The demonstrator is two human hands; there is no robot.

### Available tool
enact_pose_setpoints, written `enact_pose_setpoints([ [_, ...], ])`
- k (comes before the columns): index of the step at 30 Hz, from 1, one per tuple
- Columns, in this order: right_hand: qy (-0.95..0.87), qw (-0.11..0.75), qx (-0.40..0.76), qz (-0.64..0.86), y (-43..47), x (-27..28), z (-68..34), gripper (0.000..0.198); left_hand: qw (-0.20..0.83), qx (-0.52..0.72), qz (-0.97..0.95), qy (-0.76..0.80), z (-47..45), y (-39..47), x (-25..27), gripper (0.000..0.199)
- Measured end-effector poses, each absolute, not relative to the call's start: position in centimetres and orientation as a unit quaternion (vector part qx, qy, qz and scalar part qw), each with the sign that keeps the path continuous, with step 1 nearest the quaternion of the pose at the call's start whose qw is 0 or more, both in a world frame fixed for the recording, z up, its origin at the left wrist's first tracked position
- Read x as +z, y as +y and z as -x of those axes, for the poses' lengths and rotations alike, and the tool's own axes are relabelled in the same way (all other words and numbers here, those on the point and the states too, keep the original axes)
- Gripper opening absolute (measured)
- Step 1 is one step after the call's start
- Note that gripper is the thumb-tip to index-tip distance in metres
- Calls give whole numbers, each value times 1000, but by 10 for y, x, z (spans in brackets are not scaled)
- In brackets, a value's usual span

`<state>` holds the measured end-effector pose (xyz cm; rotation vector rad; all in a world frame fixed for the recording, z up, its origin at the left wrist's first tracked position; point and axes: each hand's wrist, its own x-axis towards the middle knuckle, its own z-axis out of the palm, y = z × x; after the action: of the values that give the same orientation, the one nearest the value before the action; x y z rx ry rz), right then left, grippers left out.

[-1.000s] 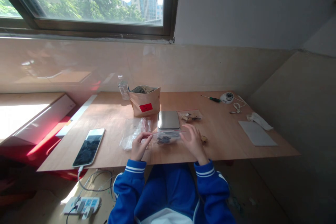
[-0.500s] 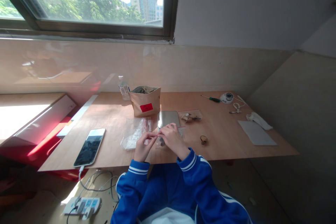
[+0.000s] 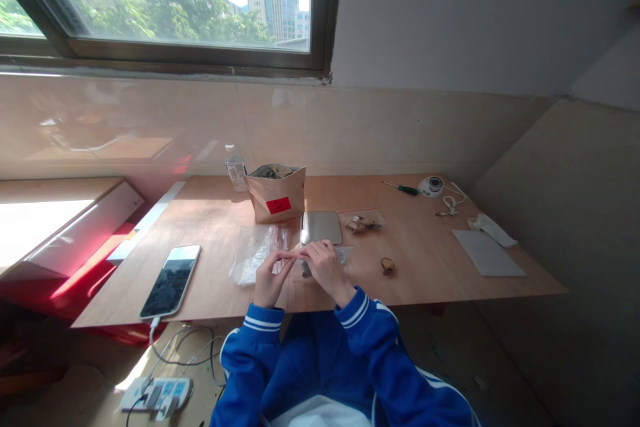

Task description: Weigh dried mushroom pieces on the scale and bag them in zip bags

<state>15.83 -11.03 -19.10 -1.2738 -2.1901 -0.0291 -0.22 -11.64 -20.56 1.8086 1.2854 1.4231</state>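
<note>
My left hand [image 3: 271, 277] and my right hand [image 3: 327, 269] meet over the near part of the table, fingers pinched tip to tip. Between and beneath them is a small clear zip bag [image 3: 345, 255], with a red line along its far edge and dark bits inside. My right hand covers much of this bag, and my fingers hide the pinched part. Just beyond my right hand lies a flat silver-grey case [image 3: 321, 225]. A pile of clear plastic bags [image 3: 254, 259] is left of my left hand.
A brown paper pouch [image 3: 277, 192] stands open beside a clear bottle [image 3: 235, 168]. Around lie a bag of brown pieces [image 3: 362, 222], a small brown ring-like object [image 3: 387, 266], a screwdriver [image 3: 403, 189], a white dome camera [image 3: 431, 187], white paper [image 3: 487, 253] and a charging phone [image 3: 171, 281].
My pinched fingertips have shifted slightly left. The back of my right hand has tilted a little, showing more of the bag behind it.
</note>
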Motion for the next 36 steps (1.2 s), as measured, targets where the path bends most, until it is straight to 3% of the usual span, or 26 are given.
enact_pose_setpoints([
  [18, -834, 271, -8, 480, -106, -194, -174, 15, 245, 489, -701, 458, -3, -117, -208, 16],
  [26, -825, 281, 1, 489, -103, -197, -181, 26, 230, 493, -698, 466, -3, -116, -209, 14],
  [36, -819, 279, 30, 501, -103, -190, -194, 22, 207, 490, -708, 464, -4, -115, -215, 15],
])
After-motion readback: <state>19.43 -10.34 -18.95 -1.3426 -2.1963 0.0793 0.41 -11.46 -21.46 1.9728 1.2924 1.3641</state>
